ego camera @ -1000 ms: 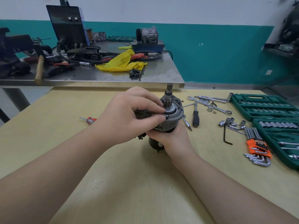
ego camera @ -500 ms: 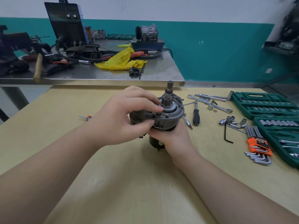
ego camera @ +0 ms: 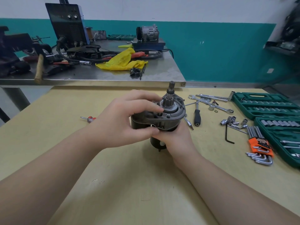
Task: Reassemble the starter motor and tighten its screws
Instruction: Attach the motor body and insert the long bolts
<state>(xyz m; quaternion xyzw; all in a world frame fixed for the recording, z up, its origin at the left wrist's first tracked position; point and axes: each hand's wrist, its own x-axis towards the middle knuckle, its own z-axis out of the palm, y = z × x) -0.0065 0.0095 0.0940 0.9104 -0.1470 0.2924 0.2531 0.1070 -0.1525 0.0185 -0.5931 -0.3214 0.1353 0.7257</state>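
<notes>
Motor (ego camera: 164, 116) upright mid-table, shaft up; left hand (ego camera: 125, 120) grips its housing, right hand (ego camera: 173, 137) clasps the body below.

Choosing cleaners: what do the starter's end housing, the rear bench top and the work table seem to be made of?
End housing: likely cast aluminium, dull grey and matte. Rear bench top: probably stainless steel, with a smooth reflective sheen. Work table: pale wood or laminate, matte.

I hold the starter motor (ego camera: 164, 116) upright above the yellow table (ego camera: 129, 184): a dark cylindrical body under a grey cast housing (its flat face tilted toward me), with a toothed pinion and shaft sticking straight up.
</notes>
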